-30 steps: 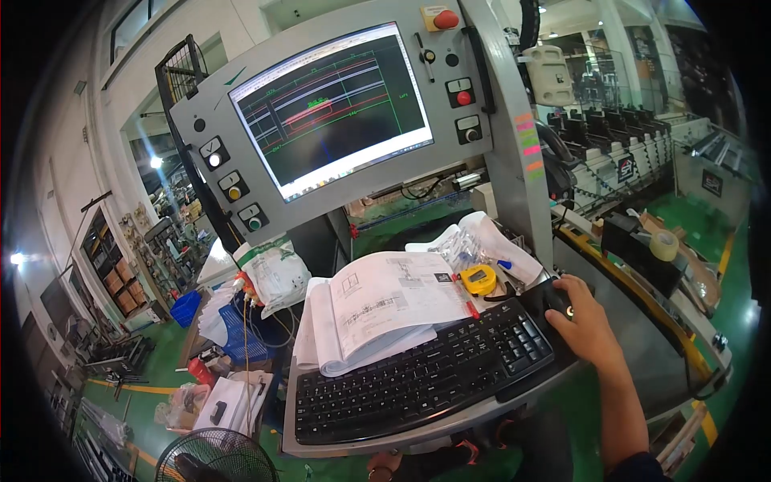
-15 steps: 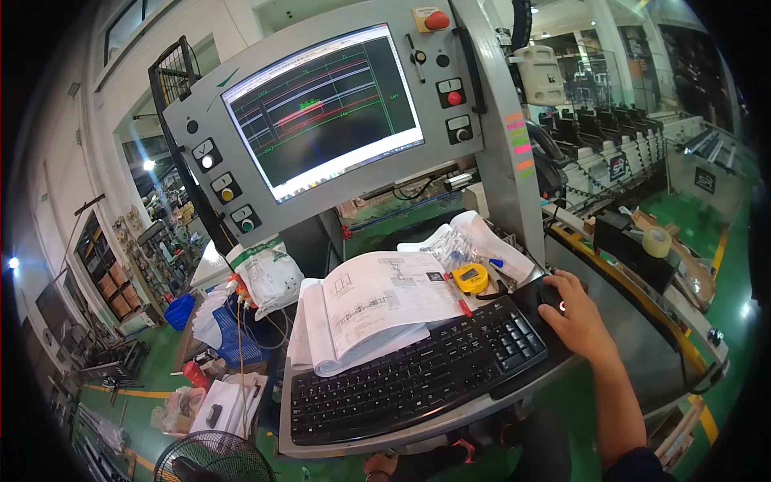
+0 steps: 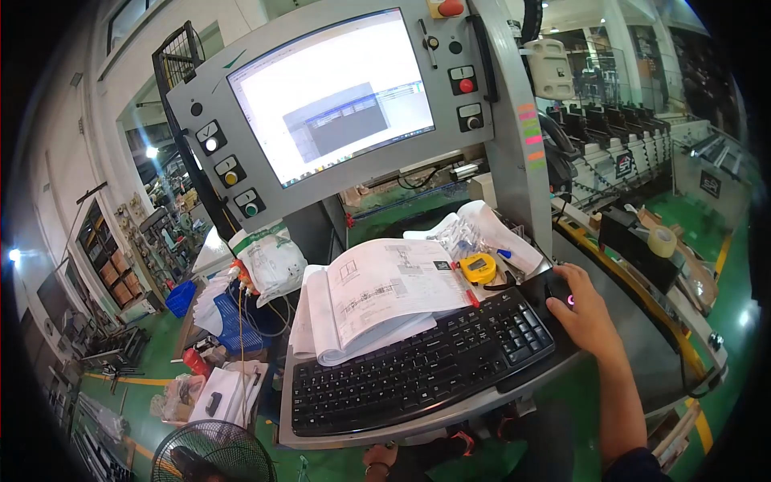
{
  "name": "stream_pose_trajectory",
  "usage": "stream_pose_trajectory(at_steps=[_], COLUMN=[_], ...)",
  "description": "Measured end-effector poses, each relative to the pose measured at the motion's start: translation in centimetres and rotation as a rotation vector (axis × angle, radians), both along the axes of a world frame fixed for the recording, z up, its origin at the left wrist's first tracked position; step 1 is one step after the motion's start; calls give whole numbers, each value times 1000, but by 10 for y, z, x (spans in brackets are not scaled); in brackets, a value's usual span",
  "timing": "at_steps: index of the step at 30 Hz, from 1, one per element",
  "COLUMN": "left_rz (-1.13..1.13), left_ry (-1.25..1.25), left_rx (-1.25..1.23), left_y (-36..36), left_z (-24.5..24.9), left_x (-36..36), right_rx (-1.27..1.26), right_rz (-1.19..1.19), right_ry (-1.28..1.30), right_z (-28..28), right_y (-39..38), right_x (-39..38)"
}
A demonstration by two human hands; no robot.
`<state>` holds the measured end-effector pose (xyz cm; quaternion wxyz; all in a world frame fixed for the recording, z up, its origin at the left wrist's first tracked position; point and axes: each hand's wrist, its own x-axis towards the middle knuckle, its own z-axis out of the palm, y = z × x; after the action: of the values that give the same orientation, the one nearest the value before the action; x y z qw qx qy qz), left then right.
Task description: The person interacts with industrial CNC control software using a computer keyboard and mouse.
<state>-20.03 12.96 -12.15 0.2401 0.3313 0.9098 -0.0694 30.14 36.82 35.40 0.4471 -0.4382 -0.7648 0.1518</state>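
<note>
At the right end of the shelf my right hand (image 3: 585,309) rests over a black computer mouse (image 3: 556,288), fingers curved round it; a small light glows on its side. Left of it lies a black keyboard (image 3: 418,365). Behind the keyboard, an open stack of printed drawings (image 3: 389,293) has its left pages curled over. A yellow tape measure (image 3: 479,268) and a red pen (image 3: 470,296) lie beside the papers. Below the shelf's front edge my left hand (image 3: 381,455) shows in part near my leg, with a band at the wrist; its fingers are hidden.
Above the shelf stands a control panel with a lit screen (image 3: 337,96), buttons and a red stop knob (image 3: 450,8). A white plastic bag (image 3: 271,261) sits behind the papers. Lower left are a fan (image 3: 213,454) and a blue basket (image 3: 241,325). Machinery (image 3: 626,161) stands at right.
The screen has switched from a dark drawing with coloured lines to a mostly white page with a grey window. The view has shifted slightly; my right hand stays on the mouse.
</note>
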Motion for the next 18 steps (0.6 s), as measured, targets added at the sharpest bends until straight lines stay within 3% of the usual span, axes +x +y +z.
stream_pose_trajectory(at_steps=[5,8,14,18], left_rz=[50,46,65,63], left_ry=[-72,45,-49,-3], left_rx=[45,169,50,112], left_y=[1,1,7,1], left_z=[4,-3,1,3], left_x=[4,13,5,10], right_rx=[-85,-46,-45,0], right_rz=[3,-6,-43,-49], right_ry=[14,-8,12,-3], right_z=[12,10,9,2], right_y=[-11,-10,-9,-5], right_x=[-4,-3,-2,-1])
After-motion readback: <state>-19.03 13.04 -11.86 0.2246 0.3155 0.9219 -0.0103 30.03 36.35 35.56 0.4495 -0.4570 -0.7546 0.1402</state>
